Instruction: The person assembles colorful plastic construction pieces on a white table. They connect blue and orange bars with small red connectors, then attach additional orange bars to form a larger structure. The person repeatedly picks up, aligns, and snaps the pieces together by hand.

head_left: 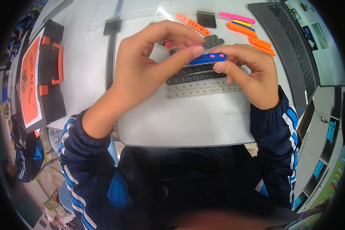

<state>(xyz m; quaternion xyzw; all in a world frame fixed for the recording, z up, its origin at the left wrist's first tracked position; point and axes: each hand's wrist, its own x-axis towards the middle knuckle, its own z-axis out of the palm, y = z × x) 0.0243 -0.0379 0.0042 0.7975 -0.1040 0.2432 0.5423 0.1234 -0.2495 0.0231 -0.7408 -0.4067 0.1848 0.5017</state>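
Note:
Between my two hands, above the table, is a blue building-set beam (207, 58) with pink pegs in it. My left hand (149, 57) pinches its left end, thumb in front and fingers curled behind. At the other end, my right hand (247, 71) grips the beam between thumb and fingers. Below them lie black beams (180, 78) and, nearer me, light grey beams (195, 89) with rows of holes. Dark grey beams (214, 42) lie just behind the blue one. My fingers hide part of its left end.
Orange beams (193, 25), a pink beam (237, 17) and yellow and blue strips lie at the back. An open laptop (291, 50) stands on the right. A black case with an orange panel (32, 80) sits at the left. A clear plastic lid (142, 15) lies far back.

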